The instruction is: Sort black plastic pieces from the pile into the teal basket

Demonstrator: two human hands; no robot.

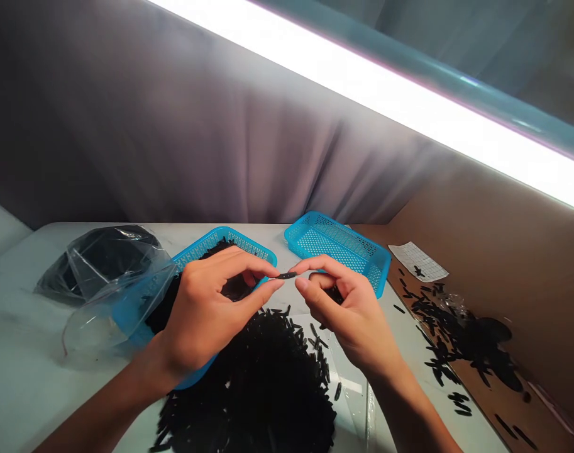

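Between the thumb and forefinger of my left hand (211, 305) is a small, slim black piece (287, 275), pinched by one end. My right hand (347, 308) has its forefinger at the piece's other end, with the thumb just below. Its remaining fingers are curled over more dark pieces (334, 294), partly hidden in the palm. Under both hands lies a big heap of similar black pieces (263, 384) on the white table. Behind my left hand, a blue perforated basket (224, 233) contains more of them.
Another blue basket (315, 242) stands at the back. Left of the hands sits a clear plastic bag (112, 258) with black contents. Scattered black pieces (440, 327) and a gridded paper (419, 261) lie at right, by a brown board. A bright tube light (362, 78) crosses overhead.
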